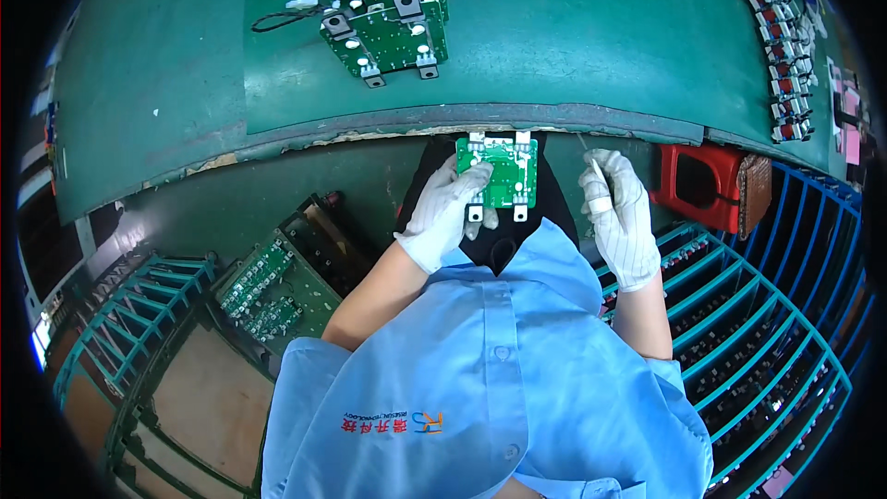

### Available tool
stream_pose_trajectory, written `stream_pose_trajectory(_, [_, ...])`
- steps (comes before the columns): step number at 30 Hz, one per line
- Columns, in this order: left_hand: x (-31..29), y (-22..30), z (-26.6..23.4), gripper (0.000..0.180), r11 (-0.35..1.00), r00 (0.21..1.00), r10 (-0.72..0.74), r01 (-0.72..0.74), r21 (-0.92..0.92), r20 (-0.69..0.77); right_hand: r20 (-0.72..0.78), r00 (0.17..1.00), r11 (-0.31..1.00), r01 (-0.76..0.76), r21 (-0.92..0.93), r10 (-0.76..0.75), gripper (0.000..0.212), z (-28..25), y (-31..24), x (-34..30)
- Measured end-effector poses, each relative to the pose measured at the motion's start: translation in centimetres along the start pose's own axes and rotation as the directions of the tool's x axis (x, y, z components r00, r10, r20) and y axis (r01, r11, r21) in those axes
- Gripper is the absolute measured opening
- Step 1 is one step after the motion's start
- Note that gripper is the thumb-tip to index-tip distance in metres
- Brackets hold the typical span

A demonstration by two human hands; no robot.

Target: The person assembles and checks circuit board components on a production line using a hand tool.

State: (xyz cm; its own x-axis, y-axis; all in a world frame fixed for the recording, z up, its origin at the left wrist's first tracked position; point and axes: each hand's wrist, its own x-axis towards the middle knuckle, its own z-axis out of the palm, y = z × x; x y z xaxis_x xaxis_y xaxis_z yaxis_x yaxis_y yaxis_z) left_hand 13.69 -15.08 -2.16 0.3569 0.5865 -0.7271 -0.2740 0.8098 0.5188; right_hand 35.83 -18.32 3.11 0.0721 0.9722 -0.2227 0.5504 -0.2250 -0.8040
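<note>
My left hand, in a white glove, grips a green circuit board by its left edge, with the thumb over the face and fingertips showing below. The board is over my lap, just in front of the bench edge. White parts and metal tabs with holes stick out at its top and bottom edges. To the right, apart from the board, my gloved right hand is closed around a slim pointed tool. The tool's thin tip points up and left toward the bench edge; its exact kind is not clear.
Stacked circuit boards with black wires lie on the green bench. A row of red-and-white components lines its right side. Beyond my right hand stands a red stool. Teal racks flank me, with loose boards at left.
</note>
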Motion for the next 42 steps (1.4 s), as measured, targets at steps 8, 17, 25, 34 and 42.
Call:
stream_pose_trajectory(8, [-1.2, 0.8, 0.1, 0.035, 0.995, 0.990, -0.085, 0.080, 0.053, 0.113, 0.028, 0.999, 0.998, -0.044, 0.034, 0.043, 0.023, 0.2, -0.1, 0.7])
stream_pose_trajectory(17, [0.8, 1.0, -0.6, 0.038, 0.998, 0.993, 0.009, -0.017, 0.067, 0.118, 0.067, 0.995, 0.995, -0.075, -0.058, 0.079, 0.021, 0.7, -0.3, 1.5])
stream_pose_trajectory(25, [0.3, 1.8, 0.1, 0.037, 0.996, 0.996, -0.002, -0.007, 0.092, 0.089, 0.080, 0.975, 0.901, 0.220, -0.373, -0.205, 0.019, 0.6, -1.7, 2.7])
stream_pose_trajectory(34, [0.3, 1.2, 0.3, 0.036, 0.999, 0.998, 0.011, -0.013, 0.033, 0.054, 0.083, 0.928, 0.847, 0.365, -0.387, -0.362, 0.019, 1.1, -0.5, 3.3])
stream_pose_trajectory(42, [0.4, 1.5, 0.3, 0.034, 0.998, 0.999, -0.010, 0.007, 0.057, 0.050, 0.101, 0.948, 0.862, 0.317, -0.395, -0.302, 0.018, 0.8, -0.8, 3.9])
